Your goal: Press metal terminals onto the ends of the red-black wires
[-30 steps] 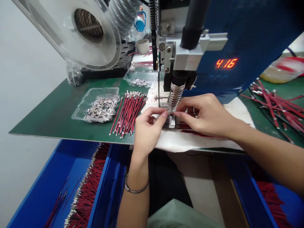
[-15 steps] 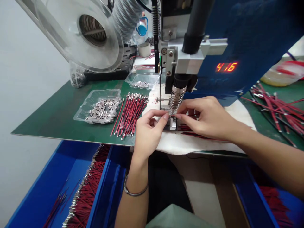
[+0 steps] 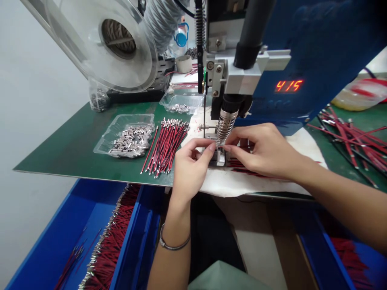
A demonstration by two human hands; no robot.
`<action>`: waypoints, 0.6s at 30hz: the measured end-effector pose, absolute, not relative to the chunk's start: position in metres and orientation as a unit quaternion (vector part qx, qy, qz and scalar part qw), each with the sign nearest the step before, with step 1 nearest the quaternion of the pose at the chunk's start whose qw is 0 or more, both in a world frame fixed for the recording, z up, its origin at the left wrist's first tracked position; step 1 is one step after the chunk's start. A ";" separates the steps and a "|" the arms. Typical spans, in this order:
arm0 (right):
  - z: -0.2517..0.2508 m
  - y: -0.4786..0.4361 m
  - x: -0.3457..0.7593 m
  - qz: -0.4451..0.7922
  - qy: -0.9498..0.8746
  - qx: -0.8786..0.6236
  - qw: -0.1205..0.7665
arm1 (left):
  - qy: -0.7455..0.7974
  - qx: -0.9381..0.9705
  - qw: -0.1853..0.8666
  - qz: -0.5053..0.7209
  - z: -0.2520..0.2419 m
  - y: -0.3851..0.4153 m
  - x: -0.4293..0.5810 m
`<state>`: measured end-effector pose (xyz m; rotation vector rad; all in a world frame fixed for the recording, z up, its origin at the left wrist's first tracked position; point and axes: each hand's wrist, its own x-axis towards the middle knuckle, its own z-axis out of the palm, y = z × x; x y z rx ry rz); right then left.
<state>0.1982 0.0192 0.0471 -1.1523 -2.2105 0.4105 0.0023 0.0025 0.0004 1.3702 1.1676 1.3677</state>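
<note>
My left hand (image 3: 192, 163) is closed in a pinch at the soldering machine's small metal fixture (image 3: 221, 158); what its fingertips hold is too small to make out. Opposite it, the thumb and forefinger of my right hand (image 3: 261, 149) pinch a short red wire, mostly hidden by the fingers. Both sets of fingertips nearly meet just below the soldering head (image 3: 226, 123) with its coiled metal sleeve. Under my right hand, more red and black wires (image 3: 237, 162) lie on a white cloth (image 3: 225, 183).
To the left lie a bundle of red and black wires with metal ends (image 3: 166, 145) and a clear tray (image 3: 101, 139) of small metal parts. A wire spool (image 3: 75, 44) stands behind. Loose wires (image 3: 347, 137) lie at right. Blue bins (image 3: 57, 233) sit below the table edge.
The red display on the blue machine has gone from 416 to 415. Both hands stay at the fixture, almost unmoved; the left has shifted very slightly right.
</note>
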 end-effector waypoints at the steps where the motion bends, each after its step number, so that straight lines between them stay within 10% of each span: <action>1: 0.047 0.019 0.198 0.155 -0.834 -0.435 0.302 | 0.466 0.547 0.427 0.549 0.000 0.002 0.003; 18: 0.049 0.019 0.200 0.167 -0.835 -0.432 0.298 | 0.471 0.548 0.424 0.547 0.003 0.001 0.004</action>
